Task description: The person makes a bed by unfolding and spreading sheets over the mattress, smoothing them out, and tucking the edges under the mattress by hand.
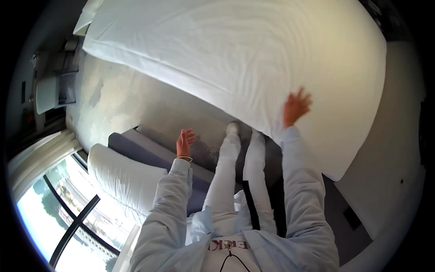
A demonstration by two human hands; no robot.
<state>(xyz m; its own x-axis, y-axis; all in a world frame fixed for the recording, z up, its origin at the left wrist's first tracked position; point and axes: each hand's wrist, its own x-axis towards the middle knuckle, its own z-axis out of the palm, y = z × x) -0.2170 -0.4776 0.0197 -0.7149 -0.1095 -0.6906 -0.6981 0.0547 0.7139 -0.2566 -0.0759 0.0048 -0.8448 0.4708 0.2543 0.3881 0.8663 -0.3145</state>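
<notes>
A large bed with a white sheet (217,50) fills the upper part of the view, with fine wrinkles across its top. My right hand (297,107) is over the near side of the sheet, fingers spread and holding nothing; whether it touches the cloth I cannot tell. Out over the floor, left of my legs, my left hand (185,142) hangs in the air with its fingers apart and nothing in them. A thin bracelet (184,158) circles the left wrist. Below that hand lies a plump white duvet or pillow (124,179) on a grey-blue sofa (140,152).
Patterned carpet (122,90) runs between the bed and the sofa. A window (77,213) with a pale curtain (43,156) is at lower left. A chair (67,88) and a desk stand at far left. A wall (389,172) bounds the right side.
</notes>
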